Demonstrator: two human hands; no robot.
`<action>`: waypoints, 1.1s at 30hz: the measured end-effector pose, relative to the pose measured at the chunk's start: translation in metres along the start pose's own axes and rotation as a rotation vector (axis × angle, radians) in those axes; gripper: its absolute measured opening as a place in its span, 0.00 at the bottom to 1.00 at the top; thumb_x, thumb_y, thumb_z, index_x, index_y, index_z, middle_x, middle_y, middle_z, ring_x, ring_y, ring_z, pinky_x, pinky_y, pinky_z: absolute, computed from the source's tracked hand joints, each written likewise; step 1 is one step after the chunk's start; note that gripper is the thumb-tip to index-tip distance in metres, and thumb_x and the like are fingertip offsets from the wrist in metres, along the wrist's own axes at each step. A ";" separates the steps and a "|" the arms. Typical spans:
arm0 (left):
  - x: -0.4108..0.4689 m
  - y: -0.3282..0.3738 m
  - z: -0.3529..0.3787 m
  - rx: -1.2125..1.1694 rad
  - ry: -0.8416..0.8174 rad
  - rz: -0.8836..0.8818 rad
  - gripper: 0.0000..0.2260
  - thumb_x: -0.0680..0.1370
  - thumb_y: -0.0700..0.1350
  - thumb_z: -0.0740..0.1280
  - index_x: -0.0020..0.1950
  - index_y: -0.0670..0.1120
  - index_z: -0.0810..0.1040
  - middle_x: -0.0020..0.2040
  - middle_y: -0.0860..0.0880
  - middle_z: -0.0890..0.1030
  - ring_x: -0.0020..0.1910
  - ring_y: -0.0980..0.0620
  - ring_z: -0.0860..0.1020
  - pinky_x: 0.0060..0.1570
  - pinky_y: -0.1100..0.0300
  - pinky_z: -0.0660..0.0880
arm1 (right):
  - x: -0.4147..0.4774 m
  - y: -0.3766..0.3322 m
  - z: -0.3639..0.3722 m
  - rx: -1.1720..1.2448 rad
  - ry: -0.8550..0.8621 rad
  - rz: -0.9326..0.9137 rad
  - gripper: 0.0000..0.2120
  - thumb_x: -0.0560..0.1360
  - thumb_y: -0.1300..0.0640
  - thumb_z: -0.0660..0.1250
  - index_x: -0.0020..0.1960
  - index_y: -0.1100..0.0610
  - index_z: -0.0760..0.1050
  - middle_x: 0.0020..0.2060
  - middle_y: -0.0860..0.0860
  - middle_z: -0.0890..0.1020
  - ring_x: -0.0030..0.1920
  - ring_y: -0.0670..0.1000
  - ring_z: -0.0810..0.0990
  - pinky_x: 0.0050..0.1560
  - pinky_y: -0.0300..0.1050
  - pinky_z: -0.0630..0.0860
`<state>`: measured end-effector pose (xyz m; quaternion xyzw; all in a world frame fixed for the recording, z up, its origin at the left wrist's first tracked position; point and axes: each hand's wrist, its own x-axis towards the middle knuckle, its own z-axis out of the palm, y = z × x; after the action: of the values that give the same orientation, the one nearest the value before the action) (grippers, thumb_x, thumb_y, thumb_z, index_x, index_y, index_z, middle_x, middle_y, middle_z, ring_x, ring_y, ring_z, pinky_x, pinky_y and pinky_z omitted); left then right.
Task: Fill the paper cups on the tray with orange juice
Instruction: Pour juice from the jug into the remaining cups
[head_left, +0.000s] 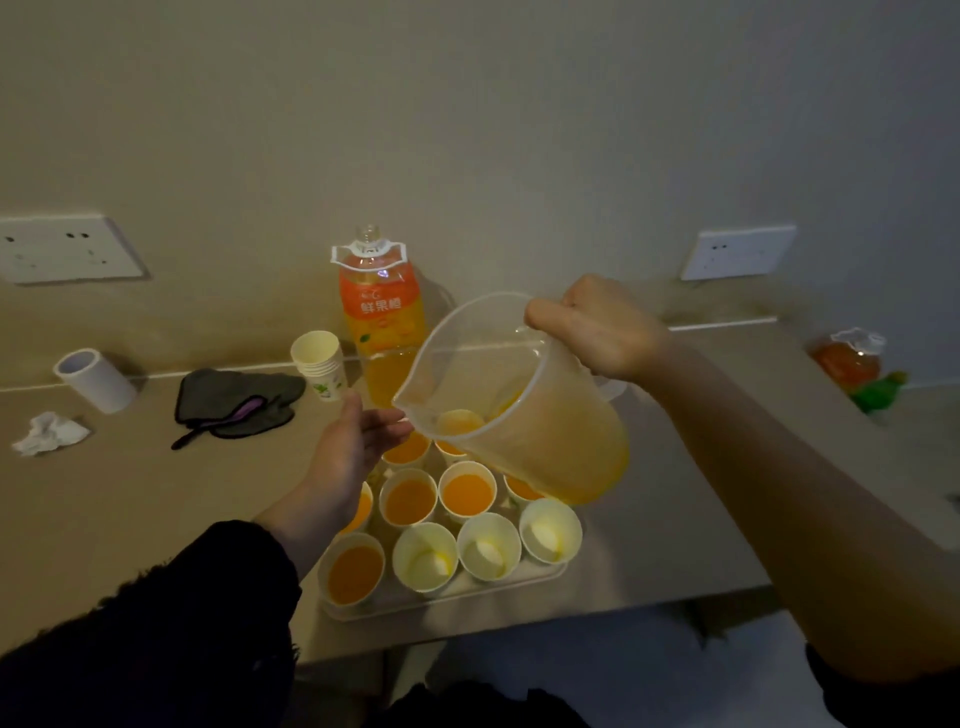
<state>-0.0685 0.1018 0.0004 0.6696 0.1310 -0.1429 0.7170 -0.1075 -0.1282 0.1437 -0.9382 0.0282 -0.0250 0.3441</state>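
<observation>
Fingers (571, 301) of the right hand (605, 332) curl round the pitcher (540, 441) handle; left hand (345, 449) fingers (387, 421) lie straight, just beside its spout, above the paper cups (467, 493).

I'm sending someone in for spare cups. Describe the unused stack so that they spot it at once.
Start at the tall orange juice bottle standing behind the tray. Just left of it, between the bottle and the grey cloth, is the stack of paper cups. Unlike the tray's cups, these are nested one inside another and stand off the tray.
</observation>
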 end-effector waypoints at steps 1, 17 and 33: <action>0.000 -0.001 0.000 0.002 -0.013 -0.002 0.25 0.83 0.56 0.47 0.41 0.44 0.75 0.28 0.52 0.82 0.41 0.51 0.78 0.65 0.52 0.64 | -0.005 0.000 0.000 -0.008 0.001 0.030 0.20 0.73 0.48 0.63 0.28 0.59 0.67 0.24 0.52 0.66 0.27 0.52 0.65 0.32 0.47 0.62; -0.020 -0.008 -0.034 0.054 -0.139 0.040 0.27 0.83 0.55 0.45 0.47 0.41 0.78 0.44 0.43 0.81 0.45 0.51 0.79 0.47 0.64 0.72 | -0.076 -0.008 0.053 -0.174 -0.121 0.241 0.23 0.76 0.44 0.59 0.28 0.57 0.67 0.27 0.54 0.70 0.30 0.54 0.70 0.38 0.47 0.69; -0.017 -0.032 -0.030 0.070 -0.079 0.029 0.28 0.83 0.57 0.44 0.48 0.44 0.81 0.47 0.44 0.83 0.50 0.50 0.80 0.62 0.56 0.69 | -0.093 -0.007 0.073 -0.410 -0.223 0.221 0.21 0.79 0.44 0.58 0.30 0.51 0.63 0.26 0.47 0.66 0.27 0.43 0.63 0.31 0.38 0.58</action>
<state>-0.0958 0.1303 -0.0247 0.6899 0.0878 -0.1629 0.6999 -0.1946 -0.0689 0.0899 -0.9766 0.0969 0.1224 0.1482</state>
